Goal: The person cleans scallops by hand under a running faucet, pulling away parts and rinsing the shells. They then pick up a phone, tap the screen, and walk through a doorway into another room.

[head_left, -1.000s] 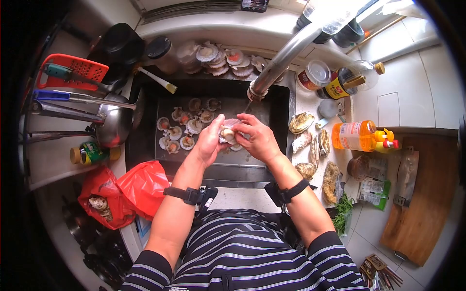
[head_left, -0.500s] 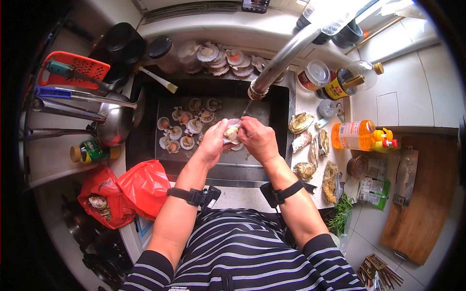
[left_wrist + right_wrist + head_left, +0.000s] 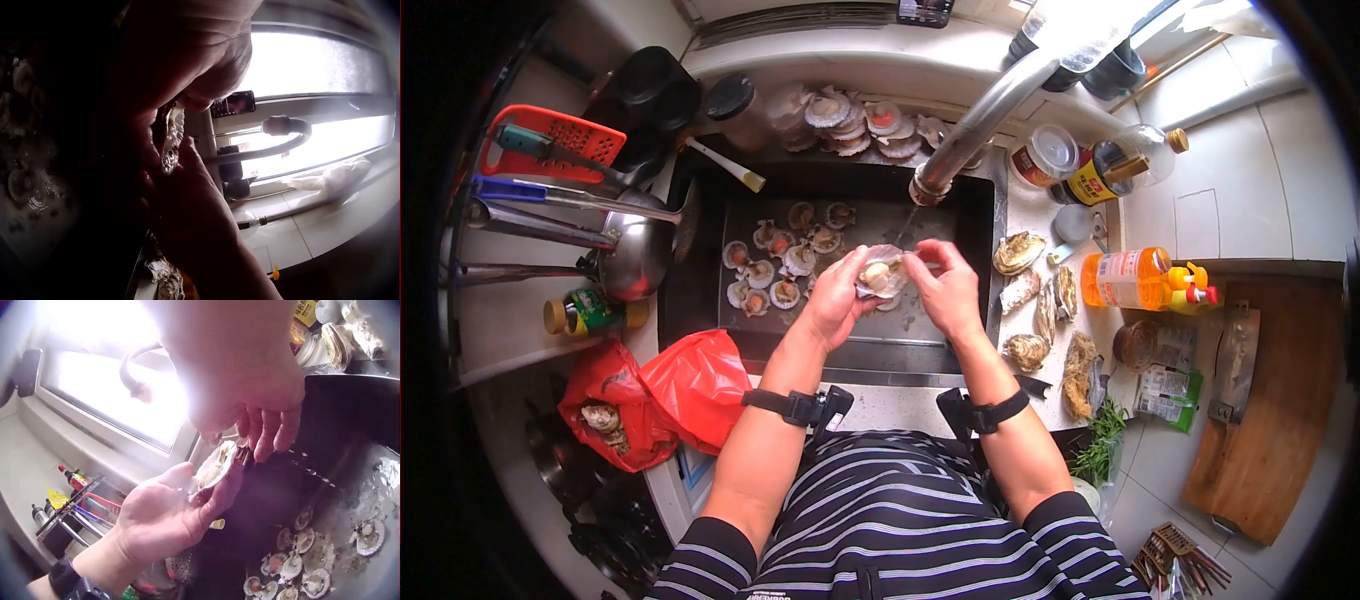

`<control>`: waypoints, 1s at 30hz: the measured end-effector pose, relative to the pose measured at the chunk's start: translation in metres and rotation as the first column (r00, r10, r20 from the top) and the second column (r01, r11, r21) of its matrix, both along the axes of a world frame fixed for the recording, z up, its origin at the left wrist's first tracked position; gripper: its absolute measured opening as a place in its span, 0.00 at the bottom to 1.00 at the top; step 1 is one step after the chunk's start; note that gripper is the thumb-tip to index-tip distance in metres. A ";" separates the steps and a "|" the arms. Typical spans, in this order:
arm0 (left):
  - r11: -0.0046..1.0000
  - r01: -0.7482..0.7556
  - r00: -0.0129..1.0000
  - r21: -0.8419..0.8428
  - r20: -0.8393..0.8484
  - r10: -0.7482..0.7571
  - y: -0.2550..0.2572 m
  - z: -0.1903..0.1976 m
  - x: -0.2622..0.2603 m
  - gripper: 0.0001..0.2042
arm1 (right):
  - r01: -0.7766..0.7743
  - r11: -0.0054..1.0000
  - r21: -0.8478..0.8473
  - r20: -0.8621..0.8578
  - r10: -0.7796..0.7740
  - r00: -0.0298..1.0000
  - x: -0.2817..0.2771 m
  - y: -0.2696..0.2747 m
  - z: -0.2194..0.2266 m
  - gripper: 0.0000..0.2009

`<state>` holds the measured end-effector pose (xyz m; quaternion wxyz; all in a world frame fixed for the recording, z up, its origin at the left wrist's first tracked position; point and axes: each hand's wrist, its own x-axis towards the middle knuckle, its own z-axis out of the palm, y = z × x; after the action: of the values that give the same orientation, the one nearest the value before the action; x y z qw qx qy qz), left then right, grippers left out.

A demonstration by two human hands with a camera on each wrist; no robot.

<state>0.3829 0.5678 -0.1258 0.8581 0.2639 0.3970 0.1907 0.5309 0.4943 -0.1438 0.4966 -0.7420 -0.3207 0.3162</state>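
Note:
My left hand [image 3: 835, 300] grips an open scallop half shell [image 3: 880, 276] over the sink, its pale meat facing up. In the right wrist view the scallop [image 3: 215, 467] rests between the left thumb and fingers, with dark brown matter at its edge. My right hand [image 3: 948, 292] is at the shell's right edge, thumb and forefinger close to it and fingers bent downward. I cannot tell whether its fingertips pinch the brown matter. Beneath, several opened scallops [image 3: 799, 260] lie on the sink floor, left of the hands.
Above the black sink [image 3: 830, 352] hangs a metal faucet [image 3: 970, 140]. Scallop shells [image 3: 850, 125] are stacked along its back ledge. Oysters [image 3: 1020, 254] lie on the right counter near an orange bottle [image 3: 1125, 279]. A red plastic bag [image 3: 695, 385] sits front left; a brush [image 3: 730, 167] crosses the sink corner.
My right hand was closer over the shell and has drawn slightly right, its fingers lifting, so more of the meat shows. The left hand keeps hold of the scallop, moved slightly right overall.

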 end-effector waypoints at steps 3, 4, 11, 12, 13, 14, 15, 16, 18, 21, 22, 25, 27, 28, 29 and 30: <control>1.000 0.007 1.000 0.021 0.031 -0.007 -0.001 0.001 0.006 0.16 | -0.092 0.978 -0.186 -0.052 0.083 0.995 -0.007 0.005 0.002 0.19; 0.999 0.000 0.999 0.034 0.045 -0.002 -0.001 0.002 0.010 0.16 | -0.096 0.975 -0.201 -0.060 0.085 0.995 -0.010 0.007 0.001 0.19; 0.995 -0.048 0.997 0.083 0.060 0.043 0.011 -0.010 0.026 0.16 | 0.006 0.991 -0.137 0.202 0.022 0.979 -0.007 0.028 -0.003 0.20; 0.996 -0.049 0.997 0.076 0.065 0.044 0.013 -0.010 0.029 0.16 | 0.016 0.989 -0.145 0.228 0.018 0.973 -0.003 0.031 -0.005 0.21; 0.996 -0.050 0.997 0.069 0.067 0.046 0.014 -0.010 0.032 0.16 | 0.025 0.988 -0.153 0.253 0.015 0.967 0.001 0.033 -0.008 0.22; 0.997 -0.051 0.997 0.062 0.067 0.047 0.015 -0.008 0.034 0.16 | 0.034 0.986 -0.161 0.276 0.012 0.961 0.003 0.035 -0.012 0.22; 0.997 -0.052 0.996 0.055 0.078 0.048 0.017 -0.006 0.035 0.16 | 0.075 0.986 -0.148 0.277 -0.031 0.960 0.003 0.036 -0.015 0.24; 0.998 -0.053 0.995 0.046 0.090 0.049 0.018 -0.004 0.037 0.16 | 0.097 0.983 -0.158 0.140 -0.075 0.987 0.006 0.036 -0.018 0.24; 0.998 -0.059 0.993 0.028 0.103 0.055 0.021 -0.002 0.040 0.16 | 0.134 0.973 -0.188 -0.138 -0.161 0.977 0.013 0.037 -0.018 0.24; 0.998 -0.055 0.992 0.014 0.113 0.053 0.025 -0.005 0.041 0.17 | 0.037 0.997 -0.073 -0.020 -0.039 0.999 0.008 0.035 -0.022 0.24; 0.999 -0.041 0.992 0.017 0.121 0.039 0.027 -0.010 0.041 0.17 | -0.001 0.999 -0.042 0.052 0.003 0.999 0.008 0.034 -0.024 0.24; 1.000 -0.014 0.988 0.011 0.154 0.013 0.028 -0.020 0.044 0.17 | 0.057 0.984 -0.169 0.093 -0.042 0.995 0.017 0.039 -0.013 0.22; 0.999 -0.023 0.982 -0.033 0.186 0.029 0.029 -0.016 0.046 0.17 | 0.122 0.979 -0.162 0.052 -0.115 0.992 0.019 0.042 -0.017 0.22; 0.997 -0.038 0.977 -0.074 0.208 0.053 0.030 -0.014 0.048 0.17 | 0.124 0.973 -0.196 -0.081 -0.142 0.986 0.022 0.040 -0.018 0.22; 0.992 -0.053 0.970 -0.114 0.229 0.079 0.031 -0.012 0.049 0.16 | 0.121 0.966 -0.230 -0.210 -0.170 0.963 0.026 0.039 -0.012 0.21; 0.991 -0.047 0.963 -0.128 0.257 0.079 0.033 -0.013 0.049 0.16 | 0.111 0.959 -0.262 -0.335 -0.198 0.921 0.027 0.039 -0.009 0.21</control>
<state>0.4324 0.6003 -0.1387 0.9109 0.1712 0.2996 0.2264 0.5581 0.5334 -0.1532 0.4776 -0.7491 -0.1248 0.4418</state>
